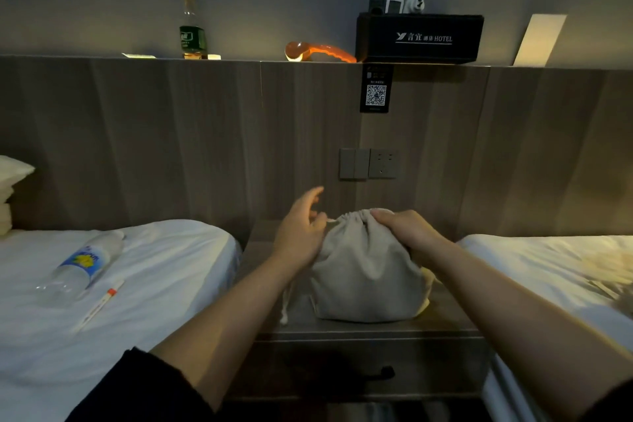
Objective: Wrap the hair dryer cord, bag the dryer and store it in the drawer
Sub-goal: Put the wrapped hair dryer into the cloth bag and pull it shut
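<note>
A beige cloth drawstring bag (366,271) stands bulging on the nightstand top (445,319) between two beds. Its mouth is gathered shut at the top. The hair dryer and its cord are hidden, presumably inside the bag. My right hand (404,228) presses down on the gathered neck from the right and grips it. My left hand (301,226) is at the bag's left, pinching the white drawstring (330,220) near the neck, with the index finger raised. A loose end of the drawstring (286,305) hangs down the bag's left side. The drawer (342,370) below, with a dark handle (382,374), is closed.
A white bed on the left carries a plastic water bottle (85,264) and a thin white pen-like item (99,305). Another white bed (548,271) lies on the right. Wall switches and a socket (368,164) sit above the bag. The headboard ledge holds a bottle (191,27), an orange object (318,52) and a black hotel box (419,38).
</note>
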Demonstrator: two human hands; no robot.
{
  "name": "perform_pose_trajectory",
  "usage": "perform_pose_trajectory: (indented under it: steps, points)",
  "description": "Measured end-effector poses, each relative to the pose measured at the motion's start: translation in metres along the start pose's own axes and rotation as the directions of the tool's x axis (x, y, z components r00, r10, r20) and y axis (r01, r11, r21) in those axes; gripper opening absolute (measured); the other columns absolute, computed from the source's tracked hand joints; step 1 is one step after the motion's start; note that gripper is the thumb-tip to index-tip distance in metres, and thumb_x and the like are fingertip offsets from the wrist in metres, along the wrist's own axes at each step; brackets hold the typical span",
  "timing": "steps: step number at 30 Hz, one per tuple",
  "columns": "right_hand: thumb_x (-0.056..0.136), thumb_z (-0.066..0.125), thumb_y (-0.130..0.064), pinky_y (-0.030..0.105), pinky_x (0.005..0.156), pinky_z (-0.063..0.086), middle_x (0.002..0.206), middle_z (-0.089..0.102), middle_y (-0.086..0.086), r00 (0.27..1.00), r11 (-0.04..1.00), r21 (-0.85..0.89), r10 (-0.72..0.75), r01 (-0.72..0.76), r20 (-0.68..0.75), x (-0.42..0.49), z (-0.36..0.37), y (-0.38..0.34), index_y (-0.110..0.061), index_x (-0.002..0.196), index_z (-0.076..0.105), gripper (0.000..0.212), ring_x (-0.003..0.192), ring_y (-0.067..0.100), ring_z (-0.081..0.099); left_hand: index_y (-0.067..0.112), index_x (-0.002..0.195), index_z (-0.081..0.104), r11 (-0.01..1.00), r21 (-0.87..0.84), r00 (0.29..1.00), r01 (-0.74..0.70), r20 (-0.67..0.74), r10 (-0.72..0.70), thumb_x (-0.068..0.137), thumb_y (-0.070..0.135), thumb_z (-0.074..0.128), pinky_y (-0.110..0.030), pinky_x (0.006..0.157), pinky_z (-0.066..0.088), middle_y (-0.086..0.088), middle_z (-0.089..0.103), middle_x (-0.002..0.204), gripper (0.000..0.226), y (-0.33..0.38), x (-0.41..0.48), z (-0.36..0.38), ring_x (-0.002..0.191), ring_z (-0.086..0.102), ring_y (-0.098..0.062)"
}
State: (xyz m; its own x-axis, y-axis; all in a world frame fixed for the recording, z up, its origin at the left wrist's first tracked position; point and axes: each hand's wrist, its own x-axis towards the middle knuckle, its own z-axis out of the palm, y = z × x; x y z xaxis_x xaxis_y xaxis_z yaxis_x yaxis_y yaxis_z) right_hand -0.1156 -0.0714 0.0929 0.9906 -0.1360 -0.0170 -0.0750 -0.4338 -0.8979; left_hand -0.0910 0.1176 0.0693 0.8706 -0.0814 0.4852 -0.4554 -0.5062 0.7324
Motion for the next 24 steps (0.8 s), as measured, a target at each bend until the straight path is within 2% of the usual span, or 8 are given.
perform_pose_trajectory:
  steps: [2,5,8,11,13,15,19,24]
  points:
    - [0.087,0.058,-0.039,0.034,0.084,0.054,0.102,0.07,0.006,0.992,0.979,0.183,0.075,-0.092,0.099,0.0,-0.006,0.0,-0.016,0.107,0.07,0.032,0.093,0.022,0.066,0.03,0.141,0.036,0.968,0.07,0.957,-0.24,0.187,0.223,0.092,0.038,0.046,-0.031,0.112,0.023,0.004,0.034,0.149,0.051,-0.001,-0.012,0.004,0.136,0.029,-0.011]
    - [0.085,0.061,-0.04,0.034,0.079,0.054,0.093,0.07,0.007,0.995,0.996,0.055,0.068,-0.072,0.07,0.002,-0.008,0.005,-0.014,0.093,0.07,0.029,0.09,0.022,0.066,0.035,0.141,0.035,0.97,0.067,0.876,-0.235,0.447,0.182,0.087,0.05,0.052,-0.034,0.112,0.027,0.008,0.035,0.149,0.059,-0.01,-0.024,0.014,0.135,0.031,-0.009]
    - [0.089,0.054,-0.042,0.026,0.076,0.045,0.098,0.063,0.0,0.956,0.945,-0.239,-0.259,0.221,-0.138,0.001,-0.004,0.013,-0.015,0.106,0.062,0.034,0.094,0.015,0.058,0.032,0.135,0.046,0.993,-0.033,0.91,-0.109,0.399,0.113,0.089,0.038,0.055,-0.034,0.104,0.041,0.005,0.052,0.137,0.048,-0.015,-0.027,0.018,0.123,0.048,-0.011]
    - [0.088,0.053,-0.046,0.033,0.103,0.037,0.133,0.045,0.0,0.871,0.782,-0.391,-0.474,0.485,0.132,-0.009,-0.012,0.018,-0.025,0.131,0.048,0.048,0.123,0.014,0.042,0.025,0.123,0.058,0.998,-0.067,0.936,-0.016,0.351,0.039,0.092,0.029,0.052,-0.028,0.091,0.046,0.002,0.064,0.12,0.032,-0.016,-0.027,0.023,0.109,0.057,-0.013]
    - [0.081,0.059,-0.054,0.037,0.108,0.032,0.143,0.037,-0.003,0.867,0.689,-0.528,-0.365,0.496,0.339,-0.011,-0.016,0.025,-0.03,0.137,0.04,0.064,0.13,0.015,0.035,0.019,0.113,0.064,0.997,-0.076,0.94,0.02,0.34,0.007,0.095,0.026,0.048,-0.025,0.078,0.046,0.001,0.067,0.105,0.026,-0.016,-0.026,0.025,0.099,0.06,-0.015]
    - [0.078,0.061,-0.056,0.032,0.101,0.037,0.139,0.042,-0.004,0.891,0.713,-0.551,-0.249,0.433,0.379,-0.011,-0.015,0.036,-0.031,0.139,0.033,0.071,0.122,0.014,0.043,0.014,0.108,0.066,0.995,-0.08,0.943,0.06,0.333,-0.03,0.096,0.024,0.045,-0.021,0.07,0.043,0.0,0.066,0.095,0.026,-0.016,-0.026,0.027,0.09,0.06,-0.014]
    - [0.092,0.045,-0.047,0.025,0.086,0.043,0.119,0.059,-0.001,0.93,0.881,-0.332,-0.256,0.336,0.263,-0.015,-0.001,0.053,-0.026,0.124,0.053,0.039,0.101,0.011,0.054,0.009,0.105,0.066,0.982,-0.109,0.956,0.156,0.265,-0.122,0.097,0.023,0.044,-0.014,0.062,0.04,0.0,0.066,0.089,0.028,-0.02,-0.03,0.031,0.082,0.059,-0.011]
    - [0.094,0.048,-0.03,0.034,0.072,0.044,0.091,0.068,0.011,0.922,0.872,-0.318,-0.387,0.373,0.021,-0.019,0.019,0.052,-0.004,0.091,0.068,0.033,0.085,0.024,0.061,0.007,0.096,0.069,0.942,-0.212,0.962,0.259,0.142,-0.233,0.096,0.023,0.046,-0.025,0.066,0.04,-0.009,0.064,0.086,0.028,-0.03,-0.038,0.035,0.083,0.057,-0.016]
